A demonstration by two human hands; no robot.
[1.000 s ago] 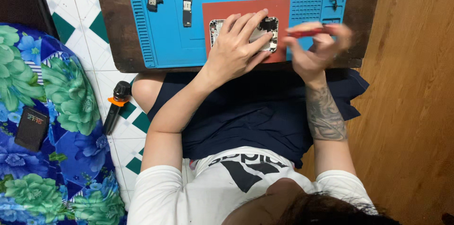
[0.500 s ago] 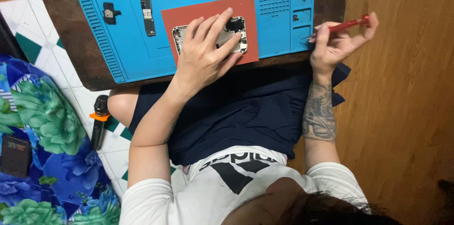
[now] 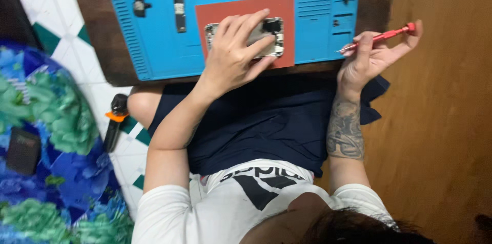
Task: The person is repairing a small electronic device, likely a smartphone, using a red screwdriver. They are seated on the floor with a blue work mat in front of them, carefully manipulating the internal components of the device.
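Left hand (image 3: 233, 57) is spread flat over the opened phone (image 3: 266, 34) on the red pad (image 3: 246, 11) in the middle of the blue mat (image 3: 164, 54), fingers fanned wide, looks like it's pinning the phone so it can't slide. Right hand (image 3: 371, 59) is off at 3 o'clock past the mat edge, pinching a thin red screwdriver (image 3: 384, 35) with the tip aimed back at the mat, lifted clear of the phone. Loose strip parts (image 3: 178, 5) are parked at 10 o'clock from the phone, probably to keep them out of the way, and a black and orange tool (image 3: 114, 121) lies on the floor at 8 o'clock.
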